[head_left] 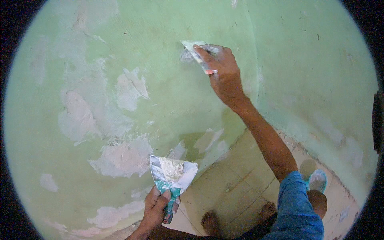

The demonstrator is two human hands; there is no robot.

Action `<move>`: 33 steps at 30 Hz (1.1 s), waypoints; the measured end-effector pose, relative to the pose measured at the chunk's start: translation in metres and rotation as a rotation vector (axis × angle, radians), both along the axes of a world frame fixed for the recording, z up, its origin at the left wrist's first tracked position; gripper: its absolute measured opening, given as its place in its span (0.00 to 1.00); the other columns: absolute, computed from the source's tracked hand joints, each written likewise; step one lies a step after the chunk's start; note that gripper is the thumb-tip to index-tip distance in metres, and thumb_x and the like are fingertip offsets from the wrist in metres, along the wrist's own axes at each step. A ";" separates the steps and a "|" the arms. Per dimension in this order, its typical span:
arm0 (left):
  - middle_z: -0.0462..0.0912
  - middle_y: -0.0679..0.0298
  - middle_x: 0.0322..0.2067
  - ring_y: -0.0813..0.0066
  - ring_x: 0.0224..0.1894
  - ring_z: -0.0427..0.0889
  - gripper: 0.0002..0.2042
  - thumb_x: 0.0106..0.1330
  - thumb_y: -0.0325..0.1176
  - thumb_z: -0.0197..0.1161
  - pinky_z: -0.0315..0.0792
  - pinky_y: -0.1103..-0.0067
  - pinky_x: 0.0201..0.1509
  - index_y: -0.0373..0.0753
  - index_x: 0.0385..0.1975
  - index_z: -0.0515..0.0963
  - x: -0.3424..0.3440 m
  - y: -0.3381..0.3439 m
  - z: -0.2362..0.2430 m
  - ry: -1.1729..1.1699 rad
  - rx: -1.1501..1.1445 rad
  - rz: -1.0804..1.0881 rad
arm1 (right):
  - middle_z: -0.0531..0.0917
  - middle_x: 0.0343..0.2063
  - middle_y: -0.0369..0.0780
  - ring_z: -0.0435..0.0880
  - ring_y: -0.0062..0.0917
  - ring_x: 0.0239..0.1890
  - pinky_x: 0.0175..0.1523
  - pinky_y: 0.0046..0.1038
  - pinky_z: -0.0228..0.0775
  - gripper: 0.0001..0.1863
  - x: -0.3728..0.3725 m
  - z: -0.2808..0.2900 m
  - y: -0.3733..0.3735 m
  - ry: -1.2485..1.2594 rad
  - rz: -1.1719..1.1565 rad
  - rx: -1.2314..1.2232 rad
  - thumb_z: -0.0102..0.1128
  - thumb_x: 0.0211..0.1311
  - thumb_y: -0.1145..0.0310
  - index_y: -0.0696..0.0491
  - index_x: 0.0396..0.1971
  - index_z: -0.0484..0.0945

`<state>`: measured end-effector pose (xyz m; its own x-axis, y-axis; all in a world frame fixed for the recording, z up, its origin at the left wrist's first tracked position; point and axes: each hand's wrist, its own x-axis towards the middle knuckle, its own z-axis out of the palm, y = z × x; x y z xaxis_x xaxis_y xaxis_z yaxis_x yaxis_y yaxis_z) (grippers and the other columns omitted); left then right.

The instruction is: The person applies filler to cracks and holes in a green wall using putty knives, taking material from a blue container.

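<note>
My left hand grips the green handle of a wide putty knife, its blade tilted up and loaded with a lump of off-white putty. Higher up, my right hand pinches a flat, whitish putty spreader with a reddish end. The spreader's far edge lies against the green wall, over a small greyish smear of putty. My right fingers partly cover the spreader.
Several pale putty patches mark the wall, mostly on its left side. A wall corner runs down right of my right hand. Below lie floor tiles, my bare feet and a blue-rimmed container by the right wall.
</note>
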<state>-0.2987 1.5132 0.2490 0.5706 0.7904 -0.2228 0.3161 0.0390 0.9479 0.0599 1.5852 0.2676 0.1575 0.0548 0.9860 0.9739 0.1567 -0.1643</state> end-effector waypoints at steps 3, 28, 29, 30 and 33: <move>0.75 0.63 0.20 0.79 0.15 0.70 0.19 0.65 0.45 0.55 0.63 0.83 0.13 0.35 0.45 0.69 -0.004 0.005 -0.001 -0.027 -0.013 0.008 | 0.73 0.47 0.48 0.71 0.43 0.47 0.53 0.42 0.65 0.33 -0.018 -0.024 0.036 0.060 -0.186 -0.083 0.54 0.52 0.77 0.45 0.62 0.66; 0.75 0.61 0.21 0.79 0.15 0.70 0.20 0.64 0.44 0.57 0.63 0.83 0.14 0.34 0.46 0.68 -0.005 0.009 -0.013 -0.035 -0.061 0.013 | 0.73 0.40 0.47 0.71 0.44 0.43 0.49 0.40 0.65 0.34 -0.068 -0.046 -0.001 0.101 0.000 -0.191 0.57 0.45 0.79 0.50 0.58 0.70; 0.76 0.61 0.21 0.80 0.15 0.70 0.20 0.64 0.45 0.57 0.62 0.84 0.14 0.34 0.46 0.68 -0.007 0.010 -0.013 -0.025 -0.052 0.021 | 0.73 0.41 0.47 0.71 0.44 0.44 0.49 0.40 0.65 0.32 -0.060 -0.049 -0.004 0.107 -0.025 -0.194 0.56 0.48 0.75 0.47 0.58 0.70; 0.76 0.61 0.21 0.80 0.14 0.69 0.20 0.64 0.45 0.57 0.62 0.84 0.13 0.35 0.47 0.68 -0.006 0.009 -0.010 -0.035 -0.075 0.006 | 0.74 0.42 0.47 0.72 0.44 0.45 0.50 0.41 0.66 0.30 -0.053 -0.049 -0.006 0.109 -0.051 -0.210 0.56 0.50 0.72 0.45 0.58 0.70; 0.76 0.61 0.22 0.80 0.13 0.68 0.20 0.65 0.44 0.57 0.59 0.84 0.10 0.36 0.48 0.68 -0.004 0.007 -0.002 -0.055 -0.114 -0.011 | 0.73 0.39 0.46 0.71 0.43 0.43 0.47 0.40 0.65 0.39 -0.023 -0.013 0.000 0.039 -0.097 -0.117 0.61 0.39 0.82 0.45 0.59 0.71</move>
<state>-0.3029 1.5205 0.2467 0.5928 0.7556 -0.2787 0.2644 0.1442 0.9536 0.0372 1.5856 0.2543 0.2052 0.1520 0.9668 0.9761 0.0400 -0.2135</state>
